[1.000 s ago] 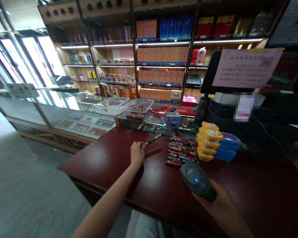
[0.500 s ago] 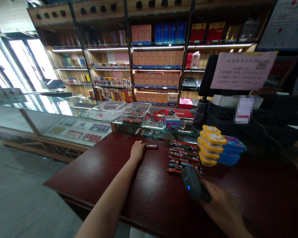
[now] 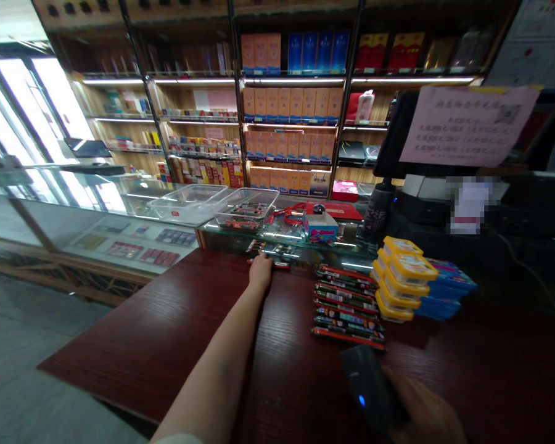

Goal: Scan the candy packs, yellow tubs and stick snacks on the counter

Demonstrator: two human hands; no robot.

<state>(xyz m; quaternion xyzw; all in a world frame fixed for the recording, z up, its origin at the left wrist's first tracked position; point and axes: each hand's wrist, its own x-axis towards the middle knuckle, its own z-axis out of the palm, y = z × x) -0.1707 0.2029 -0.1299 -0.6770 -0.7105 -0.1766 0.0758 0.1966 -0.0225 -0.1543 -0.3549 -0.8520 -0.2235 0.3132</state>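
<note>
While the slim red packet [image 3: 281,266] is lying at the far edge of the table [image 3: 166,333], just below the glass display case [image 3: 134,228], its near end is being covered by the left hand [image 3: 261,271] at the end of a fully stretched arm. The fingers are being laid over the packet; whether it is being pinched or only pressed flat cannot be told. The packet is lying apart from the row of similar packets [image 3: 346,302] to its right, presumably so that it is not being mixed with them. Just beside that row, yellow-lidded tubs [image 3: 404,277] are standing stacked, with blue packs [image 3: 448,280] piled against their far side. Near the front edge of the table, the handheld scanner [image 3: 367,385] is being gripped by the right hand [image 3: 420,413]. Its fingers are being closed round the handle, so that the head, with its blue light glowing, is pointing toward the row.
</note>
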